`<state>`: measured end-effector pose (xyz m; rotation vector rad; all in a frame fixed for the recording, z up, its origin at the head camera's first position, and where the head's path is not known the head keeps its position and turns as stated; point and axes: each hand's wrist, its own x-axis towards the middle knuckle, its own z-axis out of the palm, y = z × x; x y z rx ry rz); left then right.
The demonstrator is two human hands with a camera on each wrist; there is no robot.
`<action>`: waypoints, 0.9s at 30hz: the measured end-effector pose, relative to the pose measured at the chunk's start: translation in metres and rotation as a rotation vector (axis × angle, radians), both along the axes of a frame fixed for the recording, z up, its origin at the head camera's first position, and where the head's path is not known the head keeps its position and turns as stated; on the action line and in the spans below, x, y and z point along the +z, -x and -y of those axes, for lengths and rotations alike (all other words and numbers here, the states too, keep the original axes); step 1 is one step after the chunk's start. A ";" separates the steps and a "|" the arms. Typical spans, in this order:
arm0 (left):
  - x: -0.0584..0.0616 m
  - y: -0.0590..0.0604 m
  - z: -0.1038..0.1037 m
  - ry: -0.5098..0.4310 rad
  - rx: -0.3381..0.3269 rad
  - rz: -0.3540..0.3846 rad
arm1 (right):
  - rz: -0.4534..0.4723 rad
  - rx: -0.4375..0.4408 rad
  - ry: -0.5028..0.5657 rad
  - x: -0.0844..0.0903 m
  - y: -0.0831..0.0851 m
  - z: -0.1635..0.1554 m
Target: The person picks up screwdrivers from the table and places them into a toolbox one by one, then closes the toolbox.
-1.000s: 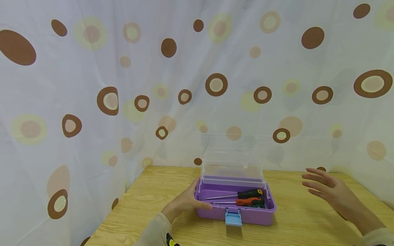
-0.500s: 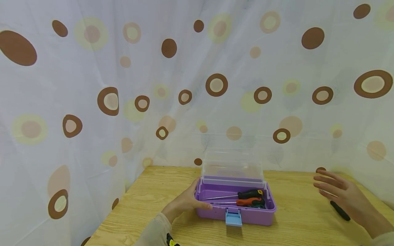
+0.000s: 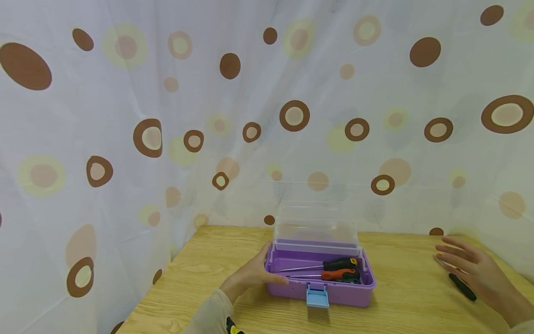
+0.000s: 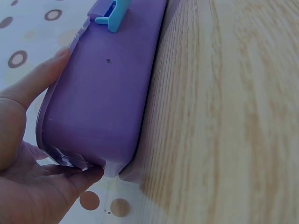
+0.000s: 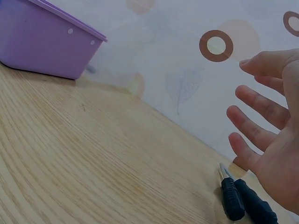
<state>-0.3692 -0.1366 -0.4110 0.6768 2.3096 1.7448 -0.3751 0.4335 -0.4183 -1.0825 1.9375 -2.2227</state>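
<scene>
Since a second ago the right hand (image 3: 479, 271) has swung out from beside the purple box (image 3: 320, 278) and dropped lower toward the right edge of the wooden table (image 3: 217, 278), uncovering a black-handled tool (image 3: 462, 286) that now lies just under its fingers. The forearm comes in from the lower right corner, palm turned inward and down. The fingers are spread and nearly straight, gripping nothing; the right wrist view shows them hovering above the table with two dark handles (image 5: 243, 200) lying side by side beneath them, and no contact can be made out.

The left hand (image 3: 252, 276) has not shifted. Its arm reaches in from the bottom edge, sleeve at the wrist, and the hand cups the left end of the box: thumb (image 4: 39, 84) along the front wall, fingers (image 4: 70, 179) curled round the far corner.

The box sits mid-table, its clear lid (image 3: 315, 225) standing open at the back, its blue latch (image 3: 317, 296) hanging down in front. Inside lie two screwdrivers, one black-handled (image 3: 340, 263), one orange-handled (image 3: 338, 274).
</scene>
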 end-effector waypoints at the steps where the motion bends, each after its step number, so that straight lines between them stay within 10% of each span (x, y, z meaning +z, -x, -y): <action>1: 0.000 0.000 0.000 0.004 0.002 0.002 | 0.002 -0.015 -0.007 -0.001 0.000 -0.002; 13: -0.001 0.000 0.000 0.004 -0.003 0.001 | 0.095 -0.291 -0.140 -0.022 0.001 -0.021; 22: -0.001 0.000 0.000 -0.002 -0.003 0.001 | 0.129 -0.271 -0.080 -0.036 0.003 -0.027; 27: -0.001 0.001 0.000 -0.003 -0.006 0.002 | 0.173 -0.511 -0.377 -0.036 0.005 -0.025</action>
